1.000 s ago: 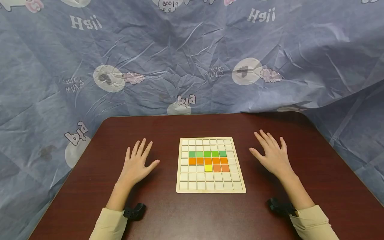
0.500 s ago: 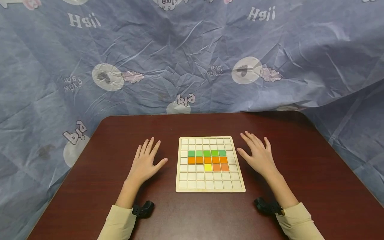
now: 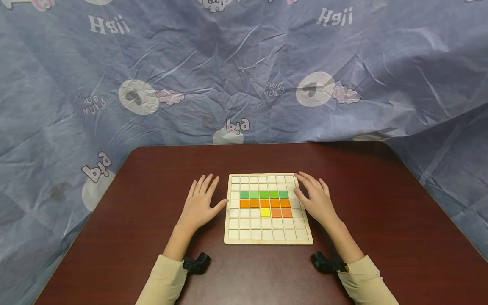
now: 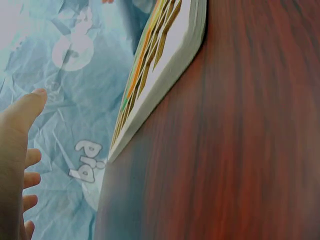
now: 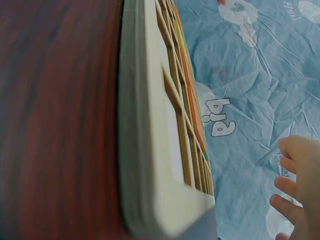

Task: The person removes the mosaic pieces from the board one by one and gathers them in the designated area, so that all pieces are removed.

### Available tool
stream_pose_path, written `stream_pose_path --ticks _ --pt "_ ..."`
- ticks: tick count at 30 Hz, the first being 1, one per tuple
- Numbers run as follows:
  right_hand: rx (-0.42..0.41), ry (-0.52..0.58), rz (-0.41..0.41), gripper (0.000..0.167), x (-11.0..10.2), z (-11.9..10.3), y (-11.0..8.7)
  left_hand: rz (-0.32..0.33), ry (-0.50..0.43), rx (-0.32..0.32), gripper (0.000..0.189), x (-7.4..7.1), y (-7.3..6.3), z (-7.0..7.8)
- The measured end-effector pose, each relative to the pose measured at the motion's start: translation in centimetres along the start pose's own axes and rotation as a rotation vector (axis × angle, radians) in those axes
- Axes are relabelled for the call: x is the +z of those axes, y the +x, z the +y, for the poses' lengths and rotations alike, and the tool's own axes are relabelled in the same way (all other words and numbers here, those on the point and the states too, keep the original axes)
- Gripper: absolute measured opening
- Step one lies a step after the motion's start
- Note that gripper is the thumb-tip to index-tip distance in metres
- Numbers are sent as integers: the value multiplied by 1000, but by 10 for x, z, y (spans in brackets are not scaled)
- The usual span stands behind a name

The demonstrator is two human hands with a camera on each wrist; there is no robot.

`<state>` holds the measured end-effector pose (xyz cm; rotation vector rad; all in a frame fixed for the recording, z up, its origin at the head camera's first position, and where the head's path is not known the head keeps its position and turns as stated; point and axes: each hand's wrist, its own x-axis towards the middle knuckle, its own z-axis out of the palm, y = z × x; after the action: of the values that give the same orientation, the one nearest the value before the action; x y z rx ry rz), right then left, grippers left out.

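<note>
At nine and three o'clock of the square, pale wooden grid board point(image 3: 267, 234), the left hand point(image 3: 199, 207) and right hand point(image 3: 318, 202) spread empty, apparently placed to flank it evenly.

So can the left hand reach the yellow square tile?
Probably yes. The left hand is empty, beside the wooden grid board, and nothing stands between it and the yellow square tile.

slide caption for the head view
Left hand and right hand flank a gridded board of coloured tiles on a dark table.
</note>
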<state>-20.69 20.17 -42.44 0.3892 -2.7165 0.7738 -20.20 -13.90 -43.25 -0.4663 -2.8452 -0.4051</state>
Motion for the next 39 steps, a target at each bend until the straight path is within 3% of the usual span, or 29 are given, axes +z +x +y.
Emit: stream_pose_path --ticks 9,19,32,39 --pt "16 96 -40 45 16 -3 8 -1 -35 30 74 13 4 19" --pt "140 192 -82 41 33 0 7 -55 -75 12 74 35 3 31" --pt "133 210 -2 32 45 2 4 -131 -120 19 78 45 -3 27" --pt "142 234 -37 32 48 6 2 -210 -126 18 80 49 -7 26"
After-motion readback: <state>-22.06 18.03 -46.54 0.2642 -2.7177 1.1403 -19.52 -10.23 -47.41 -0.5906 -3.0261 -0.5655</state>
